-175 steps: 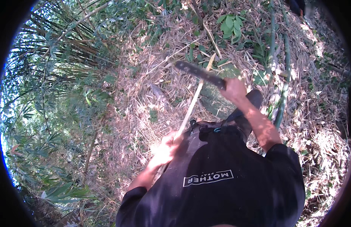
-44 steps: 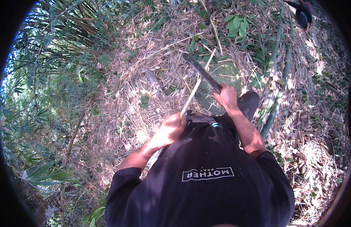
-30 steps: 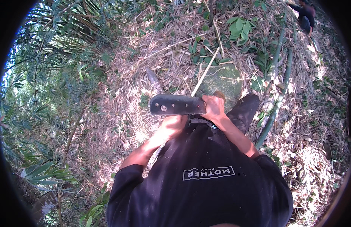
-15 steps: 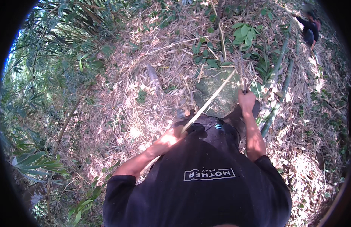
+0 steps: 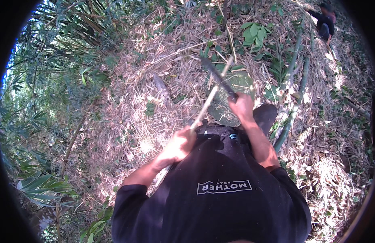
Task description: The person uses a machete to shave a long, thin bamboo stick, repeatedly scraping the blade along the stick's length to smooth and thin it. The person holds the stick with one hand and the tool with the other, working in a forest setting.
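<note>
My left hand [image 5: 182, 142] is closed round a long pale strip [image 5: 207, 102], which looks like split bamboo. The strip slants up and away to the right, and its lower end passes back under my left forearm. In my right hand [image 5: 241, 106] is the handle of a long dark-bladed knife [image 5: 218, 77]. Its blade points up and to the left and crosses the strip near the far end; whether the two touch I cannot tell. Beneath them lies a flat, greenish mossy stone [image 5: 242, 83], just beyond my lap.
Dry bamboo leaves and straw cover the ground. Green bamboo poles [image 5: 294, 107] lie to the right. A leafy green sprig [image 5: 255, 34] stands beyond the stone, and dense foliage [image 5: 46, 81] fills the left. Another person [image 5: 326, 22] in dark clothes is at the far right.
My right hand has swung left and inward, bringing the knife blade across the strip. The strip's far end has shifted left and up. My left hand keeps its hold.
</note>
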`<state>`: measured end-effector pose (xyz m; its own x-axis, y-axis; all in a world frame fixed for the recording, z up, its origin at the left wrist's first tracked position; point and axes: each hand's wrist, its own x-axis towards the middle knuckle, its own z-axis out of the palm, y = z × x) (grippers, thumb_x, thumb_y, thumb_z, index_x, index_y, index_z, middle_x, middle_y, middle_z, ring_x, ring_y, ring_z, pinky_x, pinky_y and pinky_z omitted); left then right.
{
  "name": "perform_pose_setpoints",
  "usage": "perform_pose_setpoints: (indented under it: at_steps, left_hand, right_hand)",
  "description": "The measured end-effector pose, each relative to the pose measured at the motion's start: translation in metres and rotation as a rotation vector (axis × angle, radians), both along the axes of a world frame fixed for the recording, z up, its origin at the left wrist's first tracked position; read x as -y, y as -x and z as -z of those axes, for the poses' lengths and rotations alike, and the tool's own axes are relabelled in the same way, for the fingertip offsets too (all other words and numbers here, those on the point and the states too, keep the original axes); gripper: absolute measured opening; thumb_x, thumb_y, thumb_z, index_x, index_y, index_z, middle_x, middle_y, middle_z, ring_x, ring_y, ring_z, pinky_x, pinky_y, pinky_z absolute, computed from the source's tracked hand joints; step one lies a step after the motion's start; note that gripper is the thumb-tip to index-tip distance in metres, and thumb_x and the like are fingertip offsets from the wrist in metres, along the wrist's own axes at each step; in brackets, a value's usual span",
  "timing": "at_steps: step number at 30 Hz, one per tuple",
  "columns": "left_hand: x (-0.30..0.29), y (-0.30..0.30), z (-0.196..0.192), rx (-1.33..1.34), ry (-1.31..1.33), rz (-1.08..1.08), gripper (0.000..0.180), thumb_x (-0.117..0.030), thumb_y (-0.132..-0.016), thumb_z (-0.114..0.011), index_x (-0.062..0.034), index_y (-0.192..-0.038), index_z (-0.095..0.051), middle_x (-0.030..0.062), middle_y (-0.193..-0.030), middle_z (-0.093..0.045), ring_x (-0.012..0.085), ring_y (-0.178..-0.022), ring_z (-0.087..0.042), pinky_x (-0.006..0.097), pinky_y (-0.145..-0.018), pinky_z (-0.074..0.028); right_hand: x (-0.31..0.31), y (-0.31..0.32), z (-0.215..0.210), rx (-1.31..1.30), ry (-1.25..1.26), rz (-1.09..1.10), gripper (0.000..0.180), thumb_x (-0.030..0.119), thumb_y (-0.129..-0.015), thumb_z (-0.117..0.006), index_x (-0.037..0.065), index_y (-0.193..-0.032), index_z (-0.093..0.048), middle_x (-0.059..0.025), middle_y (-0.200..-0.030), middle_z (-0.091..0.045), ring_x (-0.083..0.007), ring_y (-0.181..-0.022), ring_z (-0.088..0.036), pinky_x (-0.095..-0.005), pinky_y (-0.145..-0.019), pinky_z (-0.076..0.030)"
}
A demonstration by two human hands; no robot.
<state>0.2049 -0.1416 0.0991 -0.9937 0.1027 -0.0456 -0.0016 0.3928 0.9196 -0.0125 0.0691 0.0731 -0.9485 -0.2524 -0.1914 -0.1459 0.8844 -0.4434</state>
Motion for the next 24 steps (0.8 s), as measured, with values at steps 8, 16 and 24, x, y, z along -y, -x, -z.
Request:
perform_pose_setpoints:
  at_steps: [8, 16, 24]
  left_hand:
    - [-0.012, 0.025, 0.02, -0.136, 0.359, -0.068, 0.021, -0.01, -0.092, -0.058, 0.0019, -0.109, -0.057, 0.0241, -0.094, -0.061, 0.0404, -0.085, -0.063, 0.047, -0.069, -0.052]
    - [-0.02, 0.043, -0.015, 0.147, 0.145, -0.064, 0.029, -0.017, -0.096, -0.052, 0.003, -0.116, -0.057, 0.0285, -0.107, -0.062, 0.0503, -0.095, -0.061, 0.056, -0.084, -0.048]
    - [-0.021, 0.04, -0.018, 0.352, 0.19, -0.045, 0.028, -0.022, -0.1, -0.049, 0.0039, -0.108, -0.056, 0.0295, -0.088, -0.064, 0.0489, -0.089, -0.062, 0.055, -0.079, -0.047]
  right_hand:
    - [0.02, -0.048, -0.014, -0.146, 0.044, -0.527, 0.042, 0.037, -0.063, -0.08, 0.008, -0.09, -0.065, -0.0137, -0.081, -0.07, -0.033, -0.083, -0.069, -0.0448, -0.074, -0.054]
    - [0.014, -0.045, -0.021, -0.169, 0.126, -0.471, 0.042, 0.042, -0.07, -0.073, 0.004, -0.082, -0.061, -0.015, -0.083, -0.068, -0.0341, -0.086, -0.067, -0.0447, -0.077, -0.051]
    - [-0.023, -0.037, 0.011, -0.211, -0.084, -0.214, 0.037, 0.038, -0.074, -0.078, 0.007, -0.08, -0.06, -0.0131, -0.078, -0.068, -0.0339, -0.074, -0.068, -0.0443, -0.068, -0.053]
